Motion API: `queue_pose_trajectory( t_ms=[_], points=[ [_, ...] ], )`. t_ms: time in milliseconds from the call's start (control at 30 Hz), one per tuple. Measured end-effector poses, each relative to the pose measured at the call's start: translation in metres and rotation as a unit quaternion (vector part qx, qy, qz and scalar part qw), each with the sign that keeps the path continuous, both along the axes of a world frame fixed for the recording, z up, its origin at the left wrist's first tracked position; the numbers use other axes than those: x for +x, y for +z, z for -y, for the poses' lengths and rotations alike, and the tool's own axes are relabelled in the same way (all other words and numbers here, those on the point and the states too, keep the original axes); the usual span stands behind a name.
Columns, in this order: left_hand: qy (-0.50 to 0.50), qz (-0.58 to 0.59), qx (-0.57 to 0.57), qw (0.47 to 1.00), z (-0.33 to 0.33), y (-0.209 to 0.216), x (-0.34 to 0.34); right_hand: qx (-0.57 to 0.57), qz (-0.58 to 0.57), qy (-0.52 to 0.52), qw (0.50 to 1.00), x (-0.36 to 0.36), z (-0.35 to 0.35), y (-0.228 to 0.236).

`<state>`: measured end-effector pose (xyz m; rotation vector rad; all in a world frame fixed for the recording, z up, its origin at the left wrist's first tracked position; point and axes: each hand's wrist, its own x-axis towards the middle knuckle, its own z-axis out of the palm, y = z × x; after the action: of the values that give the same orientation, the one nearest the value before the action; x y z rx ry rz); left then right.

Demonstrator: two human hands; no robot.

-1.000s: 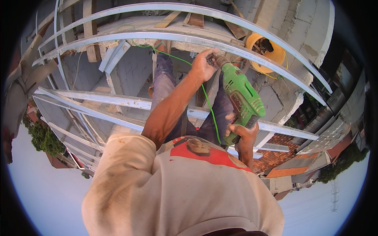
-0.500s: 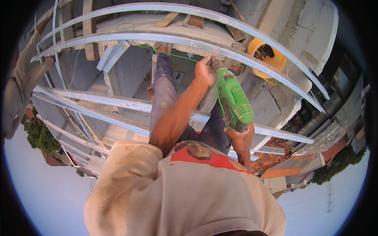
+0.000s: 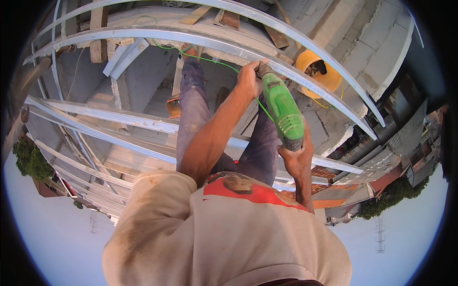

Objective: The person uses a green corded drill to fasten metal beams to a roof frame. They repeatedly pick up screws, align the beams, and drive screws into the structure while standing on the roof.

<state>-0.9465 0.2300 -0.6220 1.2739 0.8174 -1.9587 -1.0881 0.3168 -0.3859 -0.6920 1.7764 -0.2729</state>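
A green power drill [image 3: 285, 112] points away from me, its dark nose [image 3: 263, 70] against or very close to a long silver metal channel [image 3: 191, 35]. My right hand [image 3: 299, 155] is closed around the drill's rear grip, partly hidden by the body. Beside the nose, my left hand [image 3: 248, 80] has its fingers bent in a pinch at the channel's near edge. Whatever lies between those fingertips is too small or hidden to make out. From near the drill a thin green cord [image 3: 217, 62] runs left along the channel.
Several more metal channels [image 3: 119, 114] cross the framework around my legs. Beyond the channel at right stands a yellow bucket [image 3: 334, 78] with things inside. Concrete block walls [image 3: 381, 57] and wood pieces [image 3: 98, 38] surround the frame. An orange object [image 3: 173, 107] lies below, left of my leg.
The view has shifted a little. The drill has swung slightly more upright, and my right hand sits further around its right side. My left hand stays by the drill's nose.
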Motion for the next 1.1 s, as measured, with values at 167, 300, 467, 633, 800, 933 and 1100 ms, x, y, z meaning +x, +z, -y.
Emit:
queue_pose_trajectory(
  t_ms=[167,300,467,633,800,933,1100],
  points=[
    [0.006,0.009,0.007,1.0,0.001,-0.005,0.002,0.042,-0.005,0.018,0.999,0.005,0.019,0.007],
    [0.003,0.007,0.01,1.0,-0.005,-0.018,0.003,0.041,-0.033,0.063,0.997,0.008,0.034,0.015],
    [-0.125,0.068,-0.035,0.989,-0.023,-0.049,0.013,0.051,-0.048,0.095,0.993,0.011,0.046,0.016],
    [-0.338,0.265,-0.065,0.901,0.004,-0.038,0.059,0.027,-0.073,0.157,0.984,0.017,0.064,0.019],
    [-0.107,0.334,-0.114,0.93,0.03,-0.064,0.083,0.021,-0.08,0.213,0.973,0.027,0.083,0.02],
    [0.032,0.391,-0.213,0.895,0.041,-0.089,0.076,0.04,-0.08,0.211,0.973,0.03,0.077,0.022],
    [0.1,0.369,-0.184,0.905,0.03,-0.119,0.061,0.077,-0.085,0.209,0.971,0.041,0.093,0.018]
  ],
)
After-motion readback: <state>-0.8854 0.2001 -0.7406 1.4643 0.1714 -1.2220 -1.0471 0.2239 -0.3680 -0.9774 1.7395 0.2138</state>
